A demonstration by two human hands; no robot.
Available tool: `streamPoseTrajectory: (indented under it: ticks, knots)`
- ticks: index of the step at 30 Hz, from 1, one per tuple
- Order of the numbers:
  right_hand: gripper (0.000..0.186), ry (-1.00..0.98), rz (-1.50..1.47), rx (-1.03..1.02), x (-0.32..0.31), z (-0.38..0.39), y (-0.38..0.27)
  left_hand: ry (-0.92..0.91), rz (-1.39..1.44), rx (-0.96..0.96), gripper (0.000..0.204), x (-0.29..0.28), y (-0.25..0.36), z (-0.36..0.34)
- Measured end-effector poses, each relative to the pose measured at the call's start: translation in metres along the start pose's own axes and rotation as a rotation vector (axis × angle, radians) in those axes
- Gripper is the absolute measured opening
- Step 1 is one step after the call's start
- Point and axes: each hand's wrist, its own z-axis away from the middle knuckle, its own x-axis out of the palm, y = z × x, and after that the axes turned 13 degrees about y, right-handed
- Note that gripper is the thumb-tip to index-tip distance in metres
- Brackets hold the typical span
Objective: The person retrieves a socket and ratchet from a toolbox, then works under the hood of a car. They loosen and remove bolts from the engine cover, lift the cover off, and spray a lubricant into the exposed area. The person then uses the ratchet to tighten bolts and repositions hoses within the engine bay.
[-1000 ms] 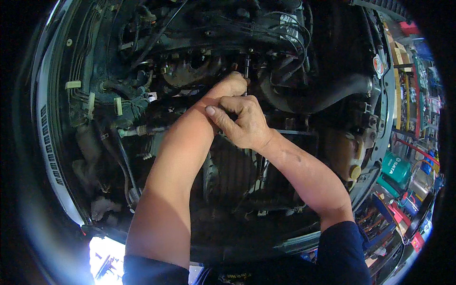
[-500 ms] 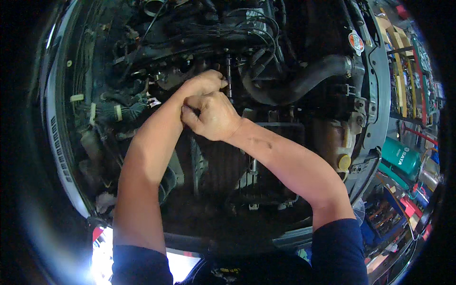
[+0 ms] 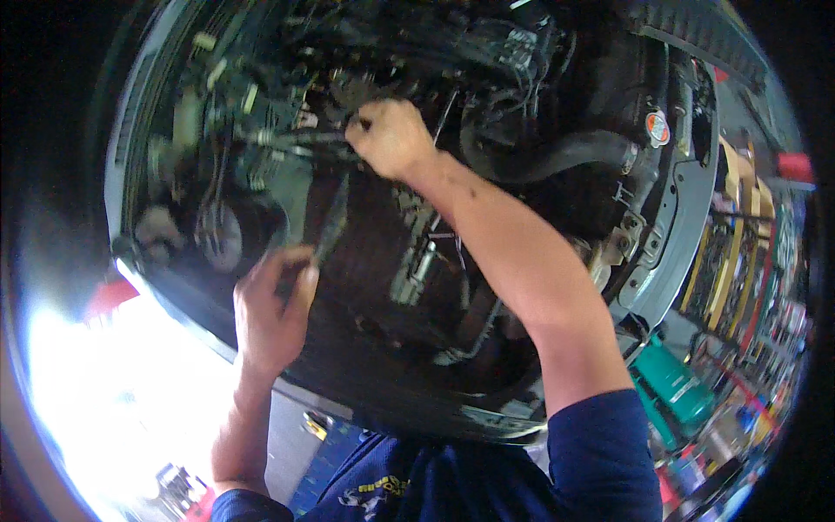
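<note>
My right hand (image 3: pixel 390 139) is closed in a fist over the engine bay, just left of a slim metal rod (image 3: pixel 447 119) that stands up among the engine parts. Whatever the fist holds is hidden from view. A blurred, pale bar-like shape (image 3: pixel 296 137) runs leftward from beside its knuckles; I cannot tell if it is a tool or an engine part. Nearer to me, at lower left, my left hand (image 3: pixel 274 304) hangs over the front of the bay. Its fingers are loosely curled, with a gap between thumb and forefinger, and nothing shows in them.
A thick black radiator hose (image 3: pixel 557 161) curves across the right side, toward a round cap (image 3: pixel 657 129). The car's metal body edge (image 3: pixel 674 209) bounds the bay there. Beyond it stand a green tank (image 3: pixel 674 383) and racks of tools (image 3: pixel 731 270). Strong light glares at lower left.
My left hand has come away from the metal rod, back toward me and to the left. My right fist has moved farther into the bay. The view has turned and is blurred.
</note>
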Motion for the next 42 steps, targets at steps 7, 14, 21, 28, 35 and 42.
streamPoseTrajectory:
  ticks: [7, 14, 21, 28, 35, 42]
  knots:
    - [0.046, 0.071, -0.073, -0.001, 0.004, -0.003, -0.003, 0.208, -0.217, 0.175, 0.025, 0.011, 0.014, 0.164]
    - [0.048, 0.200, -0.020, -0.298, 0.029, -0.016, 0.009, 0.294, -0.207, 0.220, 0.025, 0.022, -0.013, 0.184]
    - [0.032, 0.034, -0.054, -0.185, 0.020, -0.021, 0.022, 0.351, -0.218, 0.285, 0.019, 0.021, 0.002, 0.182]
    - [0.027, -0.062, 0.169, -0.551, 0.037, -0.042, 0.050, 0.378, -0.205, 0.321, 0.019, 0.031, -0.012, 0.194]
    - [0.037, -0.007, -0.077, -0.273, 0.024, -0.028, 0.029, 0.421, -0.209, 0.302, 0.013, 0.033, -0.006, 0.195]
    - [0.039, 0.107, 0.091, -0.399, 0.034, -0.028, 0.034, 0.443, -0.230, 0.294, 0.016, 0.034, -0.005, 0.190]
